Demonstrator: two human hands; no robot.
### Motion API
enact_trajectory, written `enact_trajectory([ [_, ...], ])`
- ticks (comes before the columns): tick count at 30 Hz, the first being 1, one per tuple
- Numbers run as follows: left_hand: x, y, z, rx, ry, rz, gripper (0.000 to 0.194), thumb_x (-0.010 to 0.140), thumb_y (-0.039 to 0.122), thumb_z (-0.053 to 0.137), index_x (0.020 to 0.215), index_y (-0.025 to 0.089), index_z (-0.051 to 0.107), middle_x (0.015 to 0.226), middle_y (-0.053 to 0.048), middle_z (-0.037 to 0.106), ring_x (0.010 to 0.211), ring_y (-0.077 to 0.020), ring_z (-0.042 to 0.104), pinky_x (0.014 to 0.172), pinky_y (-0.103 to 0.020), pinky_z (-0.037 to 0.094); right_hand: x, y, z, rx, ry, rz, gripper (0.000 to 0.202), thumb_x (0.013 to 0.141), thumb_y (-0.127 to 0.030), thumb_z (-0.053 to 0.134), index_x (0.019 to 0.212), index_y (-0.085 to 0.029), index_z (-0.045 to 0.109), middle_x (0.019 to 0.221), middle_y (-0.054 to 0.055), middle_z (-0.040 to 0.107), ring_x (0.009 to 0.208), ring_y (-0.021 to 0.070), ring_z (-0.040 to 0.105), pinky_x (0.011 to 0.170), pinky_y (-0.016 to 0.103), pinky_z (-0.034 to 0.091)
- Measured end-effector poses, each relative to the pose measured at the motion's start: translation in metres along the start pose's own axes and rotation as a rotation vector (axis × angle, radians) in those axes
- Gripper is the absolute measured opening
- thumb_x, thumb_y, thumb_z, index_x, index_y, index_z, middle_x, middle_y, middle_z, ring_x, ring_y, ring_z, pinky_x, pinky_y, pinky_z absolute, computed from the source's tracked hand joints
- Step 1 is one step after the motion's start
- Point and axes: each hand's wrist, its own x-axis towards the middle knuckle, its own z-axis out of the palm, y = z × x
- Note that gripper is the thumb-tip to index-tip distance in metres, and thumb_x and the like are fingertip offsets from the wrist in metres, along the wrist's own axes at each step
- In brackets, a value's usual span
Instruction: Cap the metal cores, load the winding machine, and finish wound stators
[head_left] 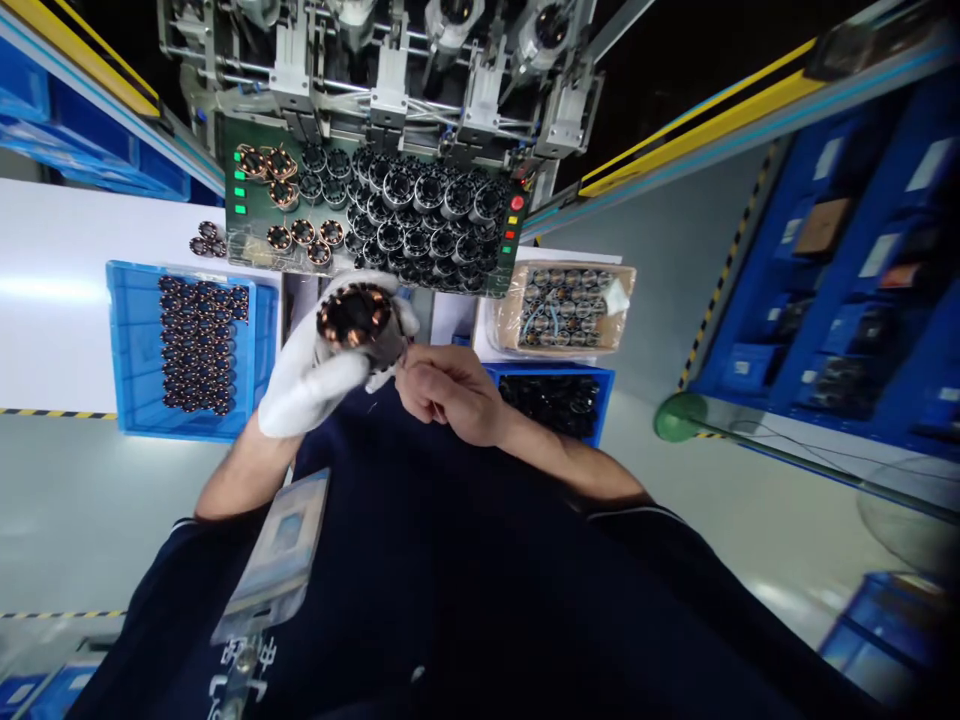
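Observation:
My left hand (304, 380), in a white glove, is wrapped round a motor stator (356, 318) with copper windings and a dark core, held up in front of my chest. My bare right hand (450, 390) is closed in a pinch right beside the stator's lower right side. What its fingertips grip is too small to make out. Beyond the hands, several copper-wound stators (302, 232) stand on the left part of a green machine table (255, 225). Rows of dark stator cores (416, 242) without visible copper fill its middle and right.
A blue bin (259, 340) at left holds rows of wound stators. At right are a carton (630, 290) with plastic-wrapped parts and a blue bin (607, 400) of black pieces. Winding machinery (390, 90) spans the back. Yellow-edged rails (697, 120) flank it.

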Motion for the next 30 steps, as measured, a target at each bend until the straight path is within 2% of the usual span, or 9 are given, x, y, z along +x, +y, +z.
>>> enact_trajectory([
  [3, 0.002, 0.004, 0.007, -0.380, 0.017, -0.216, 0.064, 0.085, 0.075, 0.098, 0.121, 0.027, 0.074, 0.096, -0.004, 0.065, 0.055, -0.0100, 0.042, 0.041, -0.027, 0.029, 0.001, 0.002, -0.001, -0.302, 0.033, -0.051, 0.052, 0.122, -0.051, 0.067, 0.079, -0.023, 0.062, 0.076, -0.002, 0.063, 0.069, 0.0131, 0.057, 0.067, 0.030, 0.045],
  [5, 0.004, 0.005, 0.010, -0.466, 0.094, -0.240, 0.056, 0.080, 0.060, 0.101, 0.113, 0.028, 0.070, 0.086, 0.000, 0.059, 0.050, -0.0070, 0.030, 0.038, -0.026, 0.021, 0.006, -0.002, -0.001, -0.442, 0.063, -0.181, 0.044, 0.118, -0.045, 0.073, 0.081, -0.023, 0.066, 0.100, 0.005, 0.074, 0.088, 0.0182, 0.065, 0.078, 0.034, 0.054],
  [8, 0.005, 0.000, 0.009, -0.448, 0.196, -0.261, 0.048, 0.079, 0.052, 0.099, 0.106, 0.025, 0.070, 0.085, 0.000, 0.064, 0.054, -0.0104, 0.047, 0.044, -0.026, 0.040, 0.014, -0.008, 0.003, -0.347, 0.061, -0.373, 0.039, 0.113, -0.038, 0.075, 0.078, -0.024, 0.065, 0.129, 0.010, 0.078, 0.099, 0.0226, 0.070, 0.082, 0.040, 0.062],
  [11, 0.002, -0.012, 0.001, -0.398, 0.173, -0.347, 0.047, 0.086, 0.058, 0.099, 0.103, 0.021, 0.075, 0.094, -0.006, 0.075, 0.087, -0.0249, 0.078, 0.070, -0.034, 0.065, 0.023, -0.009, 0.009, -0.234, 0.010, -0.349, 0.042, 0.113, -0.036, 0.073, 0.075, -0.024, 0.059, 0.106, 0.007, 0.077, 0.078, 0.0178, 0.064, 0.076, 0.038, 0.062],
  [14, 0.001, -0.026, -0.008, -0.456, 0.157, -0.414, 0.053, 0.086, 0.064, 0.102, 0.104, 0.020, 0.079, 0.098, -0.007, 0.080, 0.103, -0.0283, 0.082, 0.084, -0.035, 0.069, 0.027, -0.004, 0.012, -0.379, -0.024, -0.233, 0.043, 0.117, -0.036, 0.069, 0.077, -0.024, 0.057, 0.091, 0.002, 0.068, 0.076, 0.0158, 0.060, 0.077, 0.035, 0.057],
  [18, 0.008, -0.038, -0.009, -0.471, 0.275, -0.298, 0.048, 0.079, 0.045, 0.105, 0.111, 0.023, 0.076, 0.089, 0.001, 0.074, 0.079, -0.0144, 0.074, 0.069, -0.024, 0.061, 0.014, -0.007, 0.006, -0.520, -0.168, -0.150, 0.040, 0.120, -0.032, 0.063, 0.081, -0.023, 0.057, 0.096, 0.003, 0.066, 0.083, 0.0147, 0.062, 0.077, 0.031, 0.049],
  [21, 0.015, -0.039, -0.007, -0.265, 0.267, -0.149, 0.044, 0.081, 0.042, 0.100, 0.109, 0.026, 0.070, 0.086, 0.004, 0.068, 0.062, -0.0110, 0.059, 0.057, -0.026, 0.055, -0.007, -0.028, -0.007, -0.453, -0.333, -0.023, 0.039, 0.118, -0.030, 0.069, 0.081, -0.023, 0.061, 0.088, 0.000, 0.068, 0.074, 0.0122, 0.060, 0.071, 0.028, 0.045],
  [26, 0.007, -0.021, -0.007, 0.404, 0.279, 0.345, 0.038, 0.086, 0.034, 0.104, 0.113, 0.026, 0.078, 0.112, -0.005, 0.080, 0.101, -0.0232, 0.080, 0.100, -0.046, 0.071, -0.007, -0.052, -0.019, -0.401, 0.111, 0.032, 0.031, 0.115, -0.043, 0.082, 0.092, -0.022, 0.079, 0.077, -0.002, 0.071, 0.061, 0.0113, 0.056, 0.058, 0.028, 0.040],
  [30, -0.003, 0.002, 0.000, 0.459, 0.101, 0.411, 0.073, 0.085, 0.031, 0.107, 0.151, 0.026, 0.075, 0.132, -0.006, 0.085, 0.107, -0.0244, 0.085, 0.096, -0.043, 0.075, 0.027, -0.041, -0.009, -0.382, 0.122, 0.021, 0.039, 0.107, -0.057, 0.092, 0.116, -0.019, 0.086, 0.087, -0.003, 0.074, 0.060, 0.0071, 0.049, 0.053, 0.024, 0.033],
])
